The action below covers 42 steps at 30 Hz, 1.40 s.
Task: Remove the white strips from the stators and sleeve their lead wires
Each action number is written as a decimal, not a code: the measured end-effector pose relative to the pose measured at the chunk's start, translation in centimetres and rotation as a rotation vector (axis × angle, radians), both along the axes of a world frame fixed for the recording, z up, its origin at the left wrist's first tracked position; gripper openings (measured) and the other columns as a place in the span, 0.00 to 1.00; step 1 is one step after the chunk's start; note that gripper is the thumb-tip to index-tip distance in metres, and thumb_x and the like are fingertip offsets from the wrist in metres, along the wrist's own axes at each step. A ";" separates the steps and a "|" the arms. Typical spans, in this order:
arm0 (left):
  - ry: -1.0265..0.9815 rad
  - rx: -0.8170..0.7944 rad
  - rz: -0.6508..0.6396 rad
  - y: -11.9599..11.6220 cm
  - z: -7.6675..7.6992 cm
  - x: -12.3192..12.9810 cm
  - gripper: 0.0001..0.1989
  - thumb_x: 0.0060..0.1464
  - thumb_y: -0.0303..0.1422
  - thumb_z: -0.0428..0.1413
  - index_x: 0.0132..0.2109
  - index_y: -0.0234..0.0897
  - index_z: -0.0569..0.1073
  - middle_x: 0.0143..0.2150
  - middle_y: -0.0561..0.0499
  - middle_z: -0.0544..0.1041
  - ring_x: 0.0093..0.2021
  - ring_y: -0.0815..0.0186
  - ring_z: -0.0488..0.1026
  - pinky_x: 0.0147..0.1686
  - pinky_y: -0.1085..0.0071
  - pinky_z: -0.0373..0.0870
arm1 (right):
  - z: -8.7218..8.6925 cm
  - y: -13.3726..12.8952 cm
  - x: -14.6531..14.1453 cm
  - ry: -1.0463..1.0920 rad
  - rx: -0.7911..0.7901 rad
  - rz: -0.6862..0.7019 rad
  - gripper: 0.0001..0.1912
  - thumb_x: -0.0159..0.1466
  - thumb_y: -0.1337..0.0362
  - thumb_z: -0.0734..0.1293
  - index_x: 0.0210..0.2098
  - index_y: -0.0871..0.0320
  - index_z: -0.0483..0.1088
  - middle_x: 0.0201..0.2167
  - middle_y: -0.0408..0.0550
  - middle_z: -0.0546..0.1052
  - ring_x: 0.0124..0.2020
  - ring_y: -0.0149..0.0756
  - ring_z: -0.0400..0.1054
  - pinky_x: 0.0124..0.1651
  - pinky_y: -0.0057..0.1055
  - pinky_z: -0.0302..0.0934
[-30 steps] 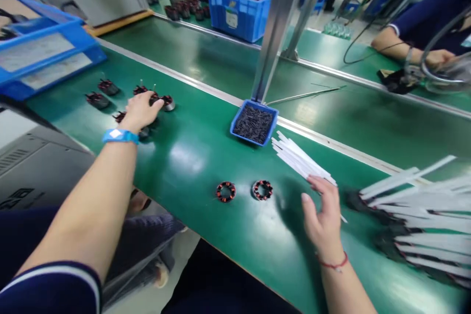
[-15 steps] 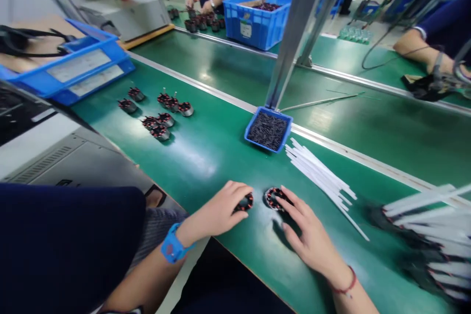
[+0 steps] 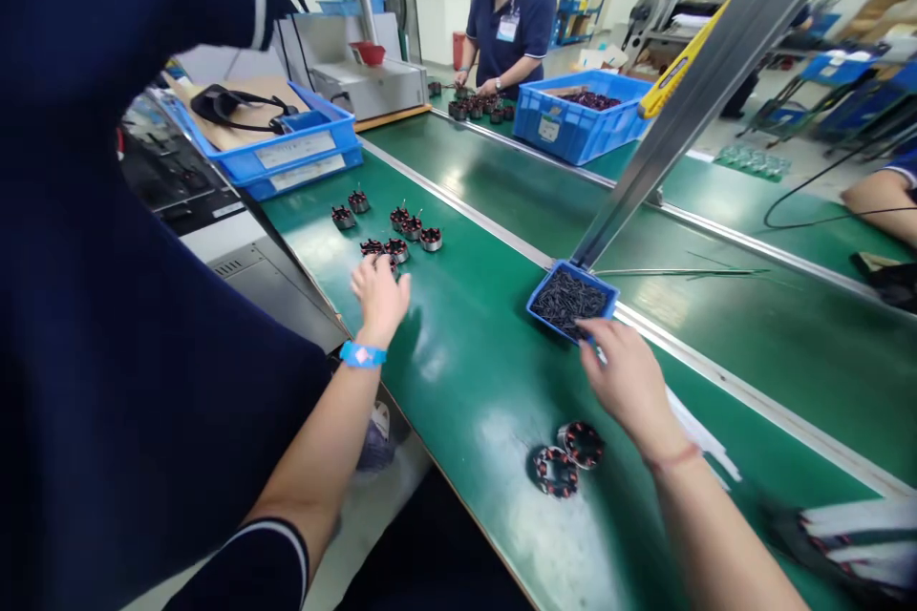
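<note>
two wire rings (image 3: 545, 462) now lie on the green table (image 3: 465, 372), close side by side, and no hand is on them. half a second ago they sat apart, with one hand at each. now the hands have gone different ways. the left hand (image 3: 381, 301) has moved off to the far group of rings (image 3: 396, 251). its fingers are spread and a bit bent, with the thumb held apart, over the near side of that group. i cannot tell if they touch a ring. the right hand (image 3: 631, 382) has come up to the small blue tray (image 3: 550, 326) full of thin black bits (image 3: 565, 299). its thumb and pointer finger are close together at the near edge. i cannot tell if they hold a black bit. the white strips (image 3: 706, 439) are partly behind the right arm. so the work has spread out: the two rings sit alone, one hand is by the other rings, and one is by the black bits.
</note>
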<state>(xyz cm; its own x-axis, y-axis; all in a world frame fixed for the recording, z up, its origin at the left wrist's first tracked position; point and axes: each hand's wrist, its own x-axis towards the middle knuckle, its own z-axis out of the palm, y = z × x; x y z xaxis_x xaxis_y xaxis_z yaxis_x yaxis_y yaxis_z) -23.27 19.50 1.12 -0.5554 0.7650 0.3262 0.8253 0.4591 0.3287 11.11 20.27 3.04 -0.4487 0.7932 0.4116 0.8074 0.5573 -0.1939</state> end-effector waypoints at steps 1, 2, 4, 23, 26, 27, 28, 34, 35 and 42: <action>0.007 -0.014 0.021 0.5 0.0 -1.2 0.20 0.54 0.35 0.52 0.53 0.28 0.67 0.57 0.30 0.61 0.58 0.40 0.56 0.54 0.45 0.55 | 0.3 1.7 -1.1 -0.115 -0.018 -0.026 0.14 0.64 0.65 0.59 0.46 0.61 0.70 0.43 0.55 0.74 0.44 0.45 0.66 0.47 0.41 0.61; 0.013 -0.030 0.020 0.8 -0.2 -1.9 0.18 0.53 0.33 0.53 0.49 0.28 0.69 0.56 0.30 0.63 0.57 0.39 0.57 0.52 0.45 0.55 | 0.5 3.3 -2.1 -0.234 -0.059 -0.056 0.14 0.64 0.66 0.58 0.45 0.62 0.71 0.41 0.55 0.74 0.44 0.45 0.66 0.47 0.40 0.60; 0.020 -0.047 -0.028 0.6 -0.5 -2.3 0.13 0.53 0.32 0.52 0.43 0.29 0.72 0.55 0.31 0.64 0.57 0.38 0.56 0.52 0.45 0.55 | 0.5 5.6 -3.6 -0.359 -0.131 -0.107 0.13 0.63 0.67 0.59 0.43 0.63 0.72 0.39 0.57 0.74 0.42 0.45 0.67 0.43 0.37 0.59; -0.178 -0.176 -0.884 -3.5 -0.1 10.1 0.06 0.57 0.36 0.53 0.38 0.38 0.69 0.39 0.49 0.74 0.42 0.60 0.69 0.43 0.63 0.61 | -0.4 8.0 -4.0 -0.258 -0.294 -0.105 0.13 0.63 0.67 0.57 0.34 0.66 0.72 0.40 0.63 0.73 0.45 0.49 0.65 0.47 0.41 0.53; -0.223 -0.177 -0.917 -2.5 -0.2 10.2 0.05 0.57 0.34 0.53 0.40 0.39 0.70 0.42 0.50 0.75 0.44 0.60 0.69 0.44 0.63 0.60 | 0.0 8.1 -3.6 -0.101 -0.328 -0.124 0.11 0.62 0.67 0.58 0.31 0.65 0.71 0.40 0.64 0.73 0.49 0.52 0.63 0.52 0.46 0.50; -0.234 -0.178 -0.930 -2.3 -0.4 10.4 0.05 0.56 0.34 0.54 0.39 0.39 0.71 0.42 0.50 0.75 0.44 0.61 0.69 0.43 0.63 0.60 | 0.2 7.9 -3.5 -0.035 -0.342 -0.132 0.11 0.61 0.67 0.58 0.31 0.64 0.70 0.41 0.63 0.73 0.50 0.52 0.62 0.53 0.46 0.50; -0.244 -0.179 -0.939 -2.3 -0.6 10.7 0.04 0.56 0.33 0.54 0.38 0.40 0.72 0.41 0.51 0.76 0.43 0.61 0.69 0.43 0.63 0.60 | 0.3 7.6 -3.4 0.037 -0.361 -0.137 0.10 0.61 0.66 0.58 0.31 0.63 0.70 0.41 0.62 0.73 0.50 0.51 0.63 0.53 0.46 0.51; -0.308 -0.139 -0.854 -3.0 -2.0 12.4 0.06 0.57 0.29 0.51 0.37 0.39 0.73 0.38 0.52 0.77 0.41 0.62 0.70 0.43 0.63 0.60 | -0.8 3.1 -5.1 0.496 -0.692 -0.080 0.10 0.61 0.58 0.59 0.32 0.59 0.65 0.32 0.50 0.77 0.32 0.34 0.73 0.35 0.31 0.66; -0.318 -0.132 -0.837 -3.1 -2.2 12.5 0.06 0.57 0.29 0.51 0.36 0.39 0.73 0.38 0.52 0.77 0.41 0.62 0.70 0.43 0.63 0.60 | -1.3 2.3 -5.5 0.559 -0.759 -0.072 0.10 0.61 0.57 0.60 0.31 0.59 0.65 0.31 0.49 0.77 0.30 0.33 0.73 0.33 0.30 0.67; -0.355 -0.105 -0.792 -2.9 -2.8 12.8 0.07 0.55 0.28 0.51 0.32 0.39 0.73 0.36 0.53 0.77 0.40 0.63 0.69 0.43 0.64 0.59 | -3.2 0.7 -6.2 0.856 -0.973 -0.145 0.12 0.54 0.56 0.67 0.27 0.60 0.68 0.25 0.45 0.75 0.25 0.29 0.70 0.27 0.25 0.63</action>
<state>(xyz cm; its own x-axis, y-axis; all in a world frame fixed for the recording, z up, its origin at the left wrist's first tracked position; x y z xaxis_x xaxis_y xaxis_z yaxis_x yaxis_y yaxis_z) -10.42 16.56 -1.68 0.0967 0.9853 0.1407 0.7716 -0.1634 0.6147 4.94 21.00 -0.13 -0.2176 0.9450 -0.2442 0.2683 -0.1827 -0.9459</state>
